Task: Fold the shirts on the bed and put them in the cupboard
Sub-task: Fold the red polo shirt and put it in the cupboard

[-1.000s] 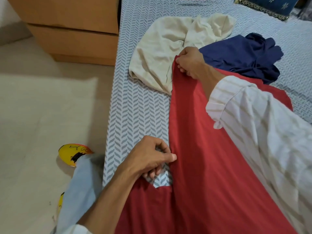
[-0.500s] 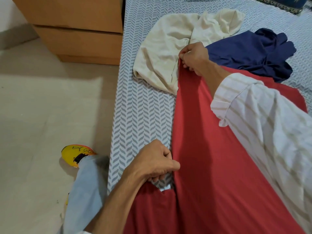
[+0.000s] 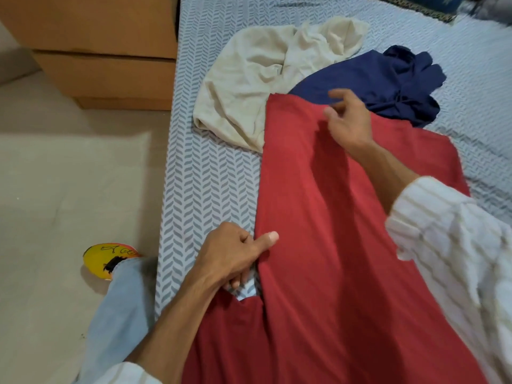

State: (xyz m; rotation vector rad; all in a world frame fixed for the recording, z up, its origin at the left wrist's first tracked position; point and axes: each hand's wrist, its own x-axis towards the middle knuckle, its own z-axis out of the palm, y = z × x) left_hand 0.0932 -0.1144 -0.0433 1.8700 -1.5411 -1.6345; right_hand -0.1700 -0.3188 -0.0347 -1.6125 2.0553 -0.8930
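Red shirt (image 3: 318,217) lies spread along the patterned bed (image 3: 205,189), its far end overlapping a cream shirt (image 3: 249,87) and a navy shirt (image 3: 388,76). Left hand (image 3: 235,256) pinches the red shirt's folded left edge, grip clamped; right hand (image 3: 346,117) hovers above the far end, fingers loosely apart.

Bed (image 3: 210,173): three shirts. Nearest shirt (image 3: 318,245) spread flat, far edge overlapping two crumpled ones behind it, one (image 3: 249,84) far left, other (image 3: 388,76) far right. Drawer unit (image 3: 105,51) on floor, left of bed. Pillow (image 3: 426,4) at far corner.
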